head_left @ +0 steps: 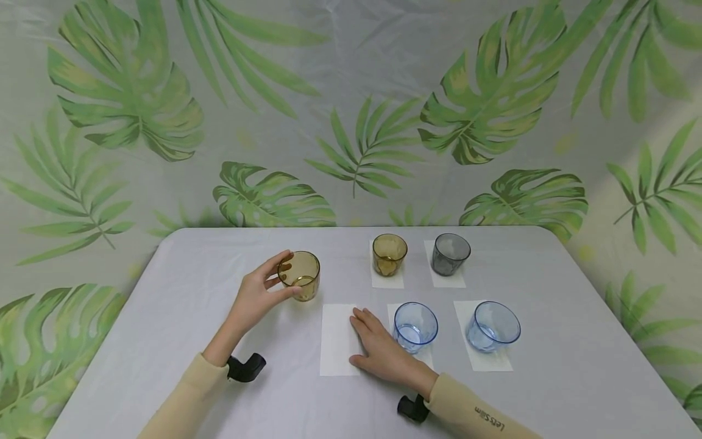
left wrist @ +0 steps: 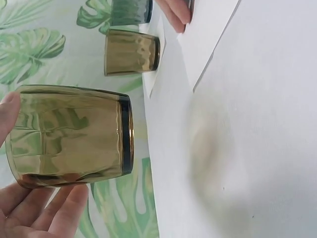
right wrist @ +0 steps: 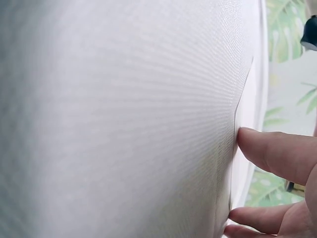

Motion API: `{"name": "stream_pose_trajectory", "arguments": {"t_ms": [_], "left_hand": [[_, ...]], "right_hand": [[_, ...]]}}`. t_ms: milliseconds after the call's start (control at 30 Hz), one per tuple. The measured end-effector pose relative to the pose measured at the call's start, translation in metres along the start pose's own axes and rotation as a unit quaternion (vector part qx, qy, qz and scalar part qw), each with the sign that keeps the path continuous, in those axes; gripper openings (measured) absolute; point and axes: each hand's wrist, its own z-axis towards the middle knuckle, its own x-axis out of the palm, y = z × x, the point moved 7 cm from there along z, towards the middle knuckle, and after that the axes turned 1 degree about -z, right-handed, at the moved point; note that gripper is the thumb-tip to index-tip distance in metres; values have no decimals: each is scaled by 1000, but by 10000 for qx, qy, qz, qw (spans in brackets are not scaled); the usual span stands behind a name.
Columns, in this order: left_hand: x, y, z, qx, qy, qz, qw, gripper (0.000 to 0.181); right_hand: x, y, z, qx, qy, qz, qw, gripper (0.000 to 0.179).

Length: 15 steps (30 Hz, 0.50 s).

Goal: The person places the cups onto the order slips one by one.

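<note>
An amber glass tumbler is gripped by my left hand, thumb on one side and fingers on the other. In the left wrist view the tumbler is held off the table, above a soft shadow. My right hand rests on a white paper sheet at the middle of the table. Its thumb and fingertips touch the sheet along its edge in the right wrist view. Just right of that hand is a blue glass bowl.
Behind, a second amber tumbler and a grey tumbler stand on paper sheets. Another blue glass bowl stands on its sheet at the right. A leaf-patterned curtain hangs behind the white-covered table.
</note>
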Motion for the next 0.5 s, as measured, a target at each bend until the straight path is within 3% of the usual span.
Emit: {"name": "stream_pose_trajectory", "arguments": {"t_ms": [167,400,500], "left_hand": [[7,-2,-3,-6,117,-76,9999,73],[14,-35,-10,44,294,20,9996,70],[18,-32,-10,51,338,-24,9994,69]], "right_hand": [[1,-1,1,23,45,-36,10000,73],[1,-2,1,75,83,-39,9999,74],[1,-2,1,96,89,-38,9999,74]]}}
